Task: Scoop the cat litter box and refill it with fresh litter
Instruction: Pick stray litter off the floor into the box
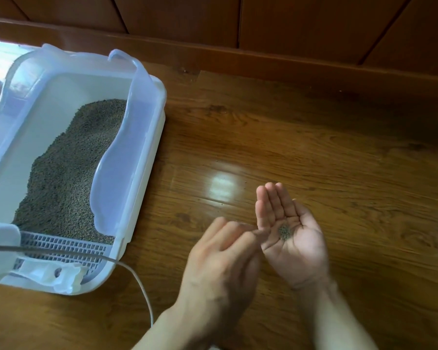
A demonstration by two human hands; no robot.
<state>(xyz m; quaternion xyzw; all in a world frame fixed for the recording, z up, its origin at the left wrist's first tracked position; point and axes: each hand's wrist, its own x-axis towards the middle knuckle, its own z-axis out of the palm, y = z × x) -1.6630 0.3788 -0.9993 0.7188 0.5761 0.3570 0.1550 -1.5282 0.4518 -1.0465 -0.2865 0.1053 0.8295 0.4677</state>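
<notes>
Your right hand (292, 238) open, palm up, cupping a few litter grains (285, 232), your left hand (225, 258) blurred, fingers loosely curled beside it, litter box (147, 152) at left.

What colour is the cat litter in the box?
Greyish brown litter, clearest in the head view.

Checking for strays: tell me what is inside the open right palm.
A small clump of grey-brown litter grains lies in the right hand. The left hand is blurred beside it; its fingertips' contents cannot be seen.
</notes>
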